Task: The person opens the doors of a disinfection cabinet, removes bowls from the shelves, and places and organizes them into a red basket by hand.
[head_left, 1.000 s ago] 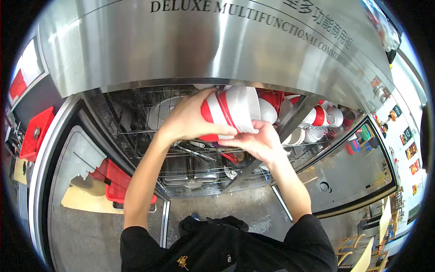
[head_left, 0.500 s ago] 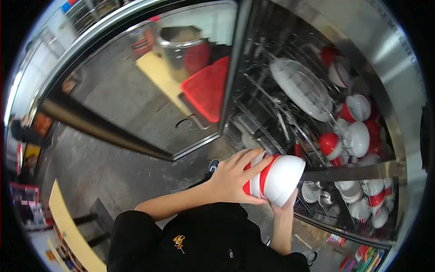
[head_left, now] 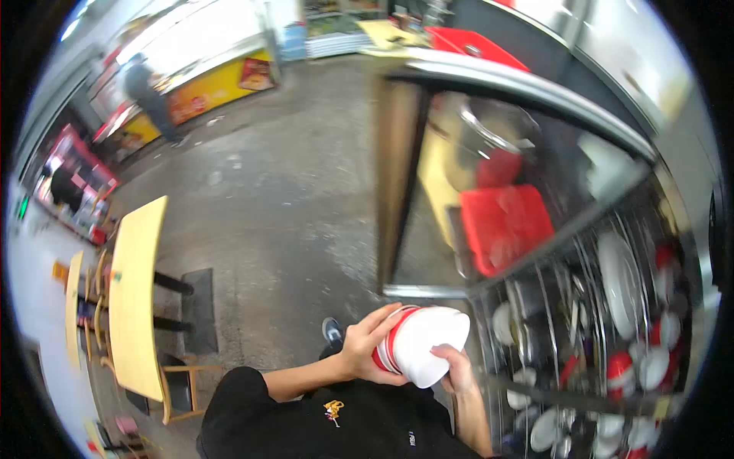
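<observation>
Just in front of my black shirt I carry a nested stack of red and white bowls (head_left: 417, 340), tipped on its side. My left hand (head_left: 367, 346) wraps the stack's left end, fingers over the red bands. On the right, my right hand (head_left: 456, 369) grips the white bowl end with its thumb laid on the surface. How many bowls are nested cannot be made out. Right of my hands stands a dish cabinet with its glass door (head_left: 520, 183) swung open. On its wire racks sit a large white oval plate (head_left: 618, 283) and several red and white bowls (head_left: 654, 367).
Through the door glass a red basket (head_left: 508, 229) and a large metal pot (head_left: 497, 130) show. At the left stand a yellow table (head_left: 138, 298) and a chair (head_left: 180, 382). A person (head_left: 149, 96) stands by a yellow counter (head_left: 222, 92) far off.
My view has swung left, away from the cabinet, so the room and tables show more. The bowl stack stays in both hands, and my right thumb now lies over the white bowl.
</observation>
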